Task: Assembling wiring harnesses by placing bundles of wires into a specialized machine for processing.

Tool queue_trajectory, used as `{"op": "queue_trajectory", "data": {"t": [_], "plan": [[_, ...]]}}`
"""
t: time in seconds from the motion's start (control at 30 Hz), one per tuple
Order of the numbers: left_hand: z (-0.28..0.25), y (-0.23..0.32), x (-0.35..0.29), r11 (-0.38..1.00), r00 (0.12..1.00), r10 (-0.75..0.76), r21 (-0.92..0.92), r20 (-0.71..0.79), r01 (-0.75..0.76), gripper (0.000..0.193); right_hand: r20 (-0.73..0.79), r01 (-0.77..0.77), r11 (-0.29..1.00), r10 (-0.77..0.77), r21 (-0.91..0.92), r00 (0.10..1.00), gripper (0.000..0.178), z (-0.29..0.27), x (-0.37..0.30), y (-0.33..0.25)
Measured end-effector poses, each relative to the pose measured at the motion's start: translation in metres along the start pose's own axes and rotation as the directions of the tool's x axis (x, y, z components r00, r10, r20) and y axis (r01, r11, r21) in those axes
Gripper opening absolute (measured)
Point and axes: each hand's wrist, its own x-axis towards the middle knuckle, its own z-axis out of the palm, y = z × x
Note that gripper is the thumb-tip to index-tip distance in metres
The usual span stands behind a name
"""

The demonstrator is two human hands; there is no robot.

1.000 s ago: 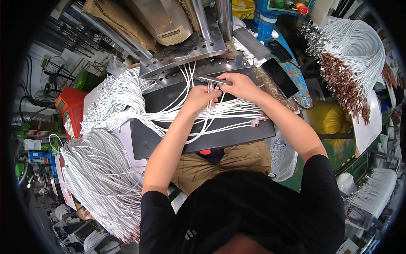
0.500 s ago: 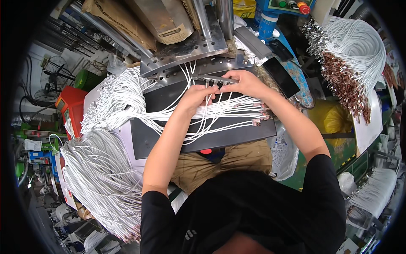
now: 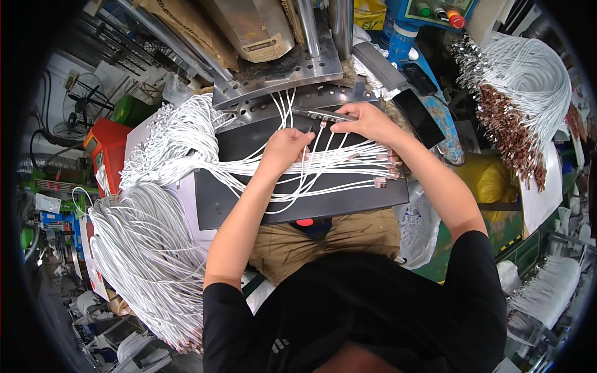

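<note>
In front of me a slim metal bar (image 3: pixel 326 115), like a fixture strip with slots, has white cable ends in it. My right hand (image 3: pixel 368 124) is closed on the bar's right end, fingers and thumb gripping it. My left hand (image 3: pixel 287 149) sits just below and left of the bar, fingers pinched around a white cable (image 3: pixel 305 158); a small dark tip pokes up beside the fingertips. Several more white cables (image 3: pixel 348 166) with metal-cased connectors (image 3: pixel 380 182) lie across the black board (image 3: pixel 233 208) over my lap.
A perforated steel press plate (image 3: pixel 273 78) stands beyond my hands, with cables leading under it. Big bundles of white cable (image 3: pixel 146 248) lie at left; another coil (image 3: pixel 528 74) hangs at right. A blue control box (image 3: pixel 429 15) with buttons and a dark phone-like slab (image 3: pixel 418 115) are at far right.
My left hand has drawn away from the bar, down and to the left, with a cable in its fingers. The right hand keeps the bar. The view has shifted slightly.
</note>
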Motion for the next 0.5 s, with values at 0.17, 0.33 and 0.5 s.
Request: {"op": "queue_trajectory", "data": {"t": [0.17, 0.33, 0.5], "plan": [[0.012, 0.012, -0.009, 0.960, 0.985, 0.092, 0.276, -0.146, -0.049, 0.035, 0.044, 0.052, 0.991, -0.047, -0.122, 0.998, 0.038, -0.003, -0.002, -0.001], [0.020, 0.012, -0.015, 0.920, 0.961, 0.169, 0.384, -0.217, -0.075, 0.035, 0.029, 0.095, 0.934, -0.090, -0.343, 0.995, 0.040, -0.002, -0.002, -0.004], [0.024, 0.011, -0.018, 0.875, 0.921, 0.284, 0.466, -0.266, -0.135, 0.033, 0.017, 0.096, 0.903, -0.098, -0.420, 0.995, 0.041, 0.000, -0.010, -0.016]]}}
